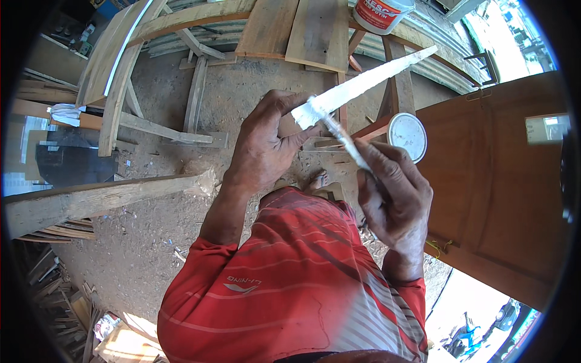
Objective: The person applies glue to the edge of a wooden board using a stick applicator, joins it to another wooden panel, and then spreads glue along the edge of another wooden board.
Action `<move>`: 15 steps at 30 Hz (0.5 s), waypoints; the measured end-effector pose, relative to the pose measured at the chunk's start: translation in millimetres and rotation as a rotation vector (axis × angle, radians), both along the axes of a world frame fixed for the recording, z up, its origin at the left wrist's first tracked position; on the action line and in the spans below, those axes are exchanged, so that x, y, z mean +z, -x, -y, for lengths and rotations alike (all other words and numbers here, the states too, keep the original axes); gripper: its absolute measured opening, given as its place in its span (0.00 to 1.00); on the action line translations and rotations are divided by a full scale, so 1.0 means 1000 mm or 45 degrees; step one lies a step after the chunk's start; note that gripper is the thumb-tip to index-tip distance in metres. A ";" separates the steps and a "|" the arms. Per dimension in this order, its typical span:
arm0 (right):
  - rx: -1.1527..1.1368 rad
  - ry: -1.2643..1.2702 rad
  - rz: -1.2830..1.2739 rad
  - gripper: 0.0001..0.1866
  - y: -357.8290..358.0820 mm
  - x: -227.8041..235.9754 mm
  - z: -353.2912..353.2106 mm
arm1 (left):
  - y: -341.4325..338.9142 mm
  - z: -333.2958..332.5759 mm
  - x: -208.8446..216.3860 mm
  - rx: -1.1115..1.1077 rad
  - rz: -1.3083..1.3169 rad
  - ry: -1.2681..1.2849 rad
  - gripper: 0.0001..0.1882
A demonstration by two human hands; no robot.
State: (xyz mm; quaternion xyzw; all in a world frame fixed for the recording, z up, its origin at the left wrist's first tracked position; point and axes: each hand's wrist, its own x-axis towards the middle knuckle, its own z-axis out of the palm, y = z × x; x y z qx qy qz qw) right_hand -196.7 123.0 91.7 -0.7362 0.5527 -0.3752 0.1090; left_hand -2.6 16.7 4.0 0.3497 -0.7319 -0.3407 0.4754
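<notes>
My left hand (260, 139) is closed round the near end of a long, white-coated strip (363, 81), apparently wooden, which slants away to the upper right. In the fingers of my right hand (396, 193) is a slim, white-smeared tool (345, 142). Its tip meets the strip's near end beside my left fingers; whether it is a brush or a putty knife I cannot tell. A round white lid (407, 138) lies just beyond my right hand. Farther off, a white and red bucket (381, 15) stands on a wooden bench.
Two boards (324, 33) lie at the far middle. Wooden trestles (196, 91) stand to the left, and a rough beam (103, 202) juts in below them. A large brown wooden panel (490, 187) fills the right side. Wood scraps (72, 308) are heaped at lower left.
</notes>
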 end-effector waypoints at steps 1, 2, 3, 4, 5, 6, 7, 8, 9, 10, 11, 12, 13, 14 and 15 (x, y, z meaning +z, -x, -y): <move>-0.046 -0.070 0.040 0.21 0.001 0.002 -0.001 | -0.001 -0.001 0.003 0.000 -0.001 0.001 0.21; -0.048 -0.069 0.040 0.21 0.003 0.000 -0.002 | -0.001 -0.002 0.007 0.002 0.024 -0.003 0.23; -0.045 -0.042 0.028 0.21 0.006 -0.005 -0.001 | -0.001 -0.003 0.009 0.003 0.049 -0.007 0.25; -0.042 -0.015 0.017 0.21 0.007 -0.008 -0.001 | 0.000 -0.003 0.008 0.001 0.049 -0.006 0.25; -0.046 -0.015 0.017 0.21 0.005 -0.008 -0.002 | 0.001 -0.001 0.007 0.001 0.040 0.003 0.25; -0.047 -0.033 0.014 0.21 0.000 -0.007 -0.004 | 0.001 0.000 0.006 0.000 0.030 0.013 0.24; -0.047 -0.051 0.013 0.21 -0.003 -0.007 -0.006 | 0.002 -0.001 0.005 -0.004 0.030 0.014 0.24; -0.046 -0.052 0.012 0.21 -0.005 -0.006 -0.008 | 0.002 -0.001 0.003 -0.006 -0.004 -0.006 0.24; 0.076 -0.056 0.024 0.22 -0.007 -0.004 -0.010 | 0.001 -0.001 0.002 -0.007 -0.038 -0.025 0.23; 0.198 -0.061 0.036 0.22 -0.008 -0.004 -0.012 | 0.001 -0.001 0.000 -0.006 -0.039 -0.025 0.23; 0.183 -0.052 0.072 0.22 -0.008 -0.004 -0.014 | 0.001 -0.001 0.000 -0.001 -0.028 -0.003 0.22; 0.182 -0.051 0.072 0.22 -0.008 -0.005 -0.013 | 0.001 0.000 -0.001 0.005 -0.018 0.021 0.21; 0.041 -0.011 0.061 0.22 -0.006 -0.007 -0.010 | 0.000 0.000 -0.001 0.004 -0.018 0.021 0.21; -0.099 0.029 0.047 0.22 -0.004 -0.008 -0.007 | 0.000 0.001 0.000 0.001 0.002 0.038 0.22; -0.163 0.020 0.017 0.22 0.000 -0.009 -0.005 | -0.001 0.001 0.001 -0.002 0.021 0.055 0.22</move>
